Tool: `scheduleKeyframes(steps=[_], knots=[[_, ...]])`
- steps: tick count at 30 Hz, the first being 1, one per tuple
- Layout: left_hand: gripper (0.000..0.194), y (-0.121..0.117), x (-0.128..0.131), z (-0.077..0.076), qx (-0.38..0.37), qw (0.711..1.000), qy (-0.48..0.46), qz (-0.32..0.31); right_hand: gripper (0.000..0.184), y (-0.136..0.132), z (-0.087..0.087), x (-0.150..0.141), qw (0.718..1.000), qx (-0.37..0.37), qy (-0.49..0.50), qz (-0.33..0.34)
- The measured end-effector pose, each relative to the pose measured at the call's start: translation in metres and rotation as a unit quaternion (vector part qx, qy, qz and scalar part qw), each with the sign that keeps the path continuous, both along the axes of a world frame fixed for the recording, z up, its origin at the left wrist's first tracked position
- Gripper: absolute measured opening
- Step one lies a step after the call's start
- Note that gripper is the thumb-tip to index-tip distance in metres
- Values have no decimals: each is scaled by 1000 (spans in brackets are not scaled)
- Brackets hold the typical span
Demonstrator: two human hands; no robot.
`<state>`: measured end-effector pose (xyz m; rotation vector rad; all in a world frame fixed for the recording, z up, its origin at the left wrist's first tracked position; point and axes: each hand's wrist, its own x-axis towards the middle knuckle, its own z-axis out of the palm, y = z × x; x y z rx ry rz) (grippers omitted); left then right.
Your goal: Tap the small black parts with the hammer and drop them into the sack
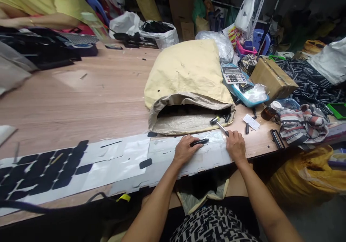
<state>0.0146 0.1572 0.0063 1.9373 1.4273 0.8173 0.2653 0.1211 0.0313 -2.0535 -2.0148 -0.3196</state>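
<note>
Blk rod — pinched in L hand — w/ hammer in tightly curled R hand

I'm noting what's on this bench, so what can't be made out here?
Hammer, handle end: head view, hidden by the right hand.
Black piece, held end: head view, hidden by the left hand.
Yellow sack, inside: head view, lost in shadow.
White card, print: head view, too small.
Co-worker, head: head view, cut off by the top edge.
</note>
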Motion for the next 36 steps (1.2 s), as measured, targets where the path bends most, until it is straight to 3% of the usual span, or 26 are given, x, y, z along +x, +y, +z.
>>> scheduleKeyframes(steps=[3,6,9,15,24,36], knots=[[16,-1,1,2,-10,1000,-17,-3,29,-5,7,0,999,-24,45,-8],[16,0,2,4,-17,999,-37,-8,32,-25,15,-4,987,-13,161,-4],[15,1,4,5,-20,999,-44,-2,33,-56,23,-12,959,-1,279,55],[11,0,6,7,-24,999,-43,16,30,-99,35,-32,939,-24,321,123],[7,-4,9,18,-22,999,-17,17,31,-97,16,-45,946,-11,297,132],[9,1,9,9,11,1000,-12,5,31,-95,12,-32,944,-23,314,103]])
